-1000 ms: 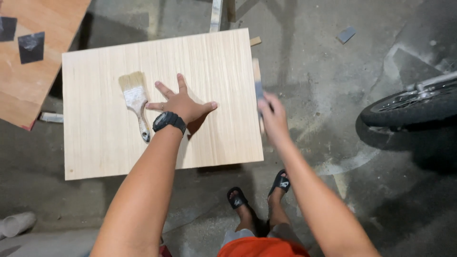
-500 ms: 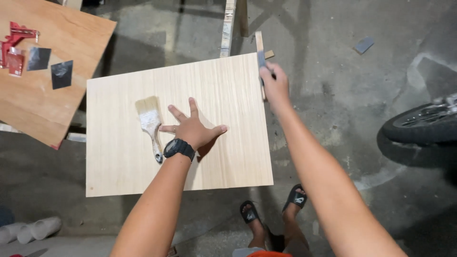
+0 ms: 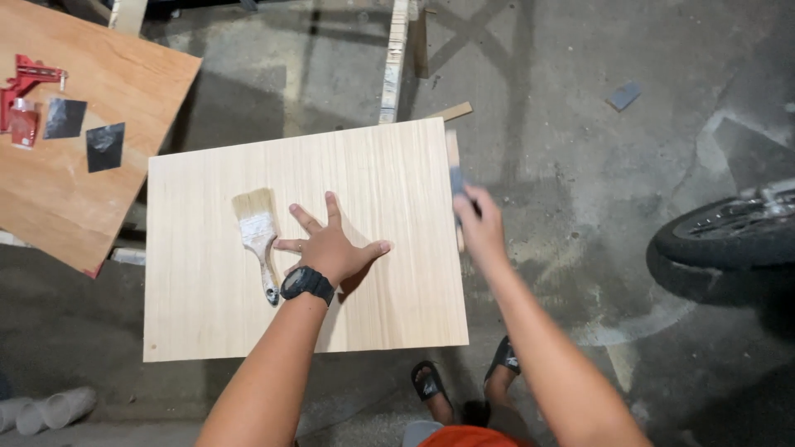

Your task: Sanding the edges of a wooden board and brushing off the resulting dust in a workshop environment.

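A pale wooden board (image 3: 207, 314) lies flat in front of me. My left hand (image 3: 330, 247), with a black watch on the wrist, presses on the board with fingers spread. Just left of it a paintbrush (image 3: 258, 234) with light bristles lies on the board. My right hand (image 3: 479, 225) is at the board's right edge, closed on a small dark piece of sandpaper (image 3: 456, 181) held against that edge. The hand looks motion-blurred.
A brown board (image 3: 58, 199) at upper left carries a red tool (image 3: 25, 91) and dark sandpaper sheets (image 3: 105, 146). A tyre (image 3: 729, 240) sits at the right. Wooden strips (image 3: 396, 58) lie on the concrete floor beyond the board. My sandalled feet (image 3: 464, 381) are below.
My right hand with the sandpaper slid along the board's right edge, up and then back toward me. My left hand stayed pressed beside the paintbrush. The camera view shifted.
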